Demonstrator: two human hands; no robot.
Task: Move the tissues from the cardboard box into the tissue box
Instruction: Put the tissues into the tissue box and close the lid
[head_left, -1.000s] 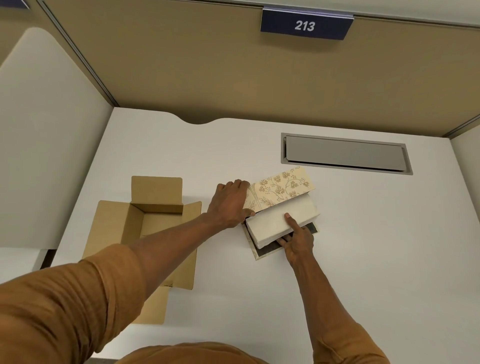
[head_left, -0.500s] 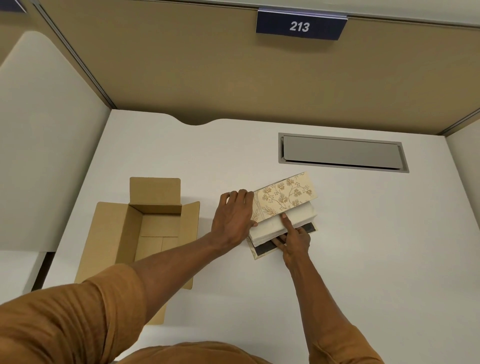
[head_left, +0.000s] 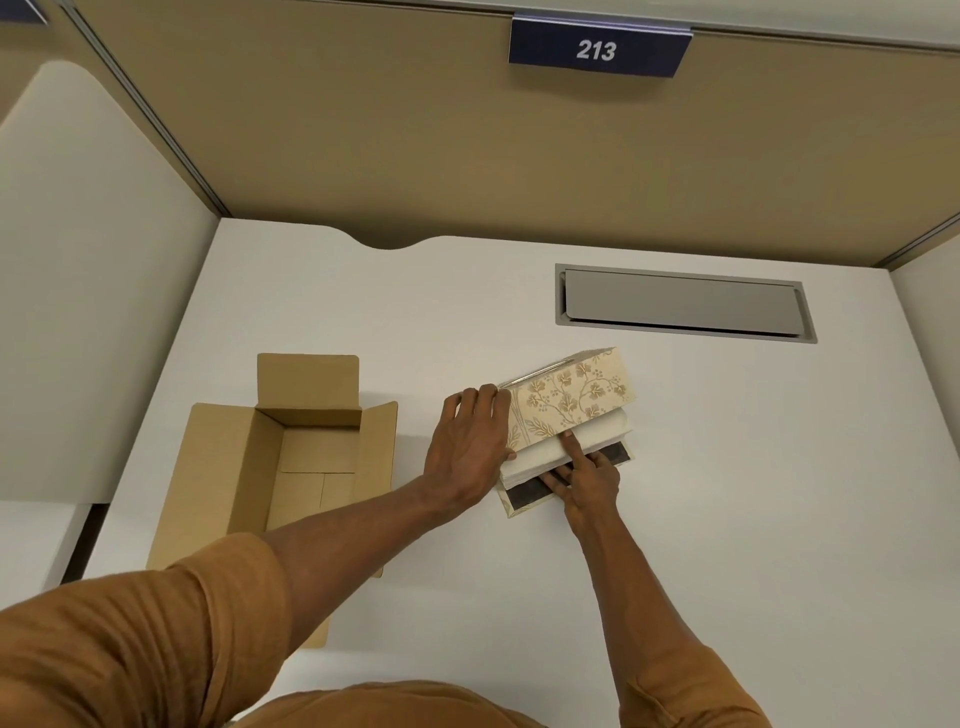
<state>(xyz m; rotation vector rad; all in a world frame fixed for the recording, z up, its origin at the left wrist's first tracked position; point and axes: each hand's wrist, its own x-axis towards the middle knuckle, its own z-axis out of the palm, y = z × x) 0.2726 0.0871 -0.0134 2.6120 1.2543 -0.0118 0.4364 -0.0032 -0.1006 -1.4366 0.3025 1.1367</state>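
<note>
A tissue box (head_left: 569, 397) with a beige floral pattern lies on the white desk, its near side flap (head_left: 524, 493) folded down flat with a dark strip on it. A white pack of tissues (head_left: 592, 431) sticks partly out of that open side. My left hand (head_left: 470, 441) grips the box's left end. My right hand (head_left: 587, 475) presses its fingertips against the tissue pack's near edge. The brown cardboard box (head_left: 228, 467) stands open to the left, and I see nothing inside it.
A grey cable hatch (head_left: 683, 304) is set into the desk (head_left: 753, 493) at the back right. Tan partition walls (head_left: 467, 156) close off the back and sides, with a "213" sign (head_left: 597, 49) above.
The tissue pack has slid further into the floral box, so less white shows. The box has shifted slightly away from me under my left hand. My right fingers followed the pack.
</note>
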